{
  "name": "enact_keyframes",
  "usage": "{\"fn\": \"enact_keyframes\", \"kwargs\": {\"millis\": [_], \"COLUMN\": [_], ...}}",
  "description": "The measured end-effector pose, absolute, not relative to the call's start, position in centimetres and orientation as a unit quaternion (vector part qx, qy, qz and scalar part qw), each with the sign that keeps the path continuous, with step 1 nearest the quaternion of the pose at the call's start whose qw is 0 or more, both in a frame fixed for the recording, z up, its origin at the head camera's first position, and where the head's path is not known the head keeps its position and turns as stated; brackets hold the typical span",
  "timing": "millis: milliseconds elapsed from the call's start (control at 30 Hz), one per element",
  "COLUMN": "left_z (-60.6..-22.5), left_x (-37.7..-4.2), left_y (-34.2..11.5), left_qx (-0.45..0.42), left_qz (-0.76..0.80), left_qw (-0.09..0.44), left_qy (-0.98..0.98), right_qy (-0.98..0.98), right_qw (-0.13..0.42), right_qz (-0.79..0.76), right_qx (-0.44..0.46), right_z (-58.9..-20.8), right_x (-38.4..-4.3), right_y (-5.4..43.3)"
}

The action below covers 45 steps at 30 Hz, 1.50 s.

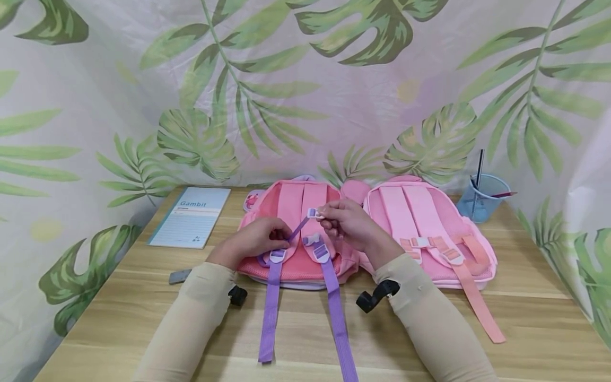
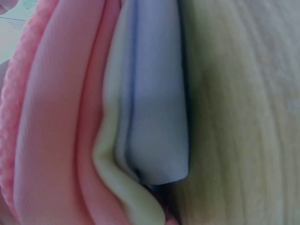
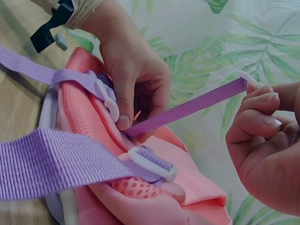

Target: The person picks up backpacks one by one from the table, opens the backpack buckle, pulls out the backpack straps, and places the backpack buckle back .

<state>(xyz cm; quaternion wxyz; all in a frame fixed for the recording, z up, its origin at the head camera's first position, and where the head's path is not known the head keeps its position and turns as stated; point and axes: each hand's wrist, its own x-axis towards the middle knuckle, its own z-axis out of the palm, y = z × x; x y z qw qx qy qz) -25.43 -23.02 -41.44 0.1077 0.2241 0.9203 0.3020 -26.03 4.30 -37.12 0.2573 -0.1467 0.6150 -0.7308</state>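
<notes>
A pink backpack (image 1: 274, 201) lies on the table with its shoulder straps up and two purple webbing straps (image 1: 338, 323) trailing toward the front edge. My right hand (image 1: 350, 223) pinches a small white buckle (image 1: 312, 213) at the end of a narrow purple strap (image 3: 187, 108). That strap is stretched taut between the hands. Its lower end is pinched by my left hand (image 1: 255, 239), beside the left shoulder strap's white adjuster (image 1: 277, 255). A second clip half (image 1: 311, 240) rests on the right shoulder strap. The left wrist view shows only the bag's side close up.
A second pink backpack (image 1: 458, 217) with orange straps lies to the right, its chest buckle (image 1: 421, 242) fastened. Behind it on the right is a blue mesh pen cup (image 1: 481, 204). On the left are a notebook (image 1: 190, 217) and a small grey object (image 1: 179, 276).
</notes>
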Motion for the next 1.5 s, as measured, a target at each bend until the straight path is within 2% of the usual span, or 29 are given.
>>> {"fn": "enact_keyframes", "kwargs": {"millis": [533, 1033, 1500], "left_z": [-41.2, -41.4, -41.8], "left_x": [-25.7, -25.5, -25.3], "left_y": [-22.6, -23.0, -23.3], "left_qx": [0.239, 0.230, 0.237], "left_qz": [0.302, 0.303, 0.305], "left_qw": [0.104, 0.110, 0.106], "left_qy": [0.917, 0.918, 0.916], "right_qy": [0.641, 0.744, 0.825], "right_qw": [0.255, 0.245, 0.244], "right_qz": [-0.707, -0.611, -0.502], "right_qx": [-0.155, -0.114, -0.089], "right_z": [-36.9, -38.2, -39.6], "right_x": [-26.3, -26.8, -26.6], "right_y": [6.2, 9.4, 10.4]}}
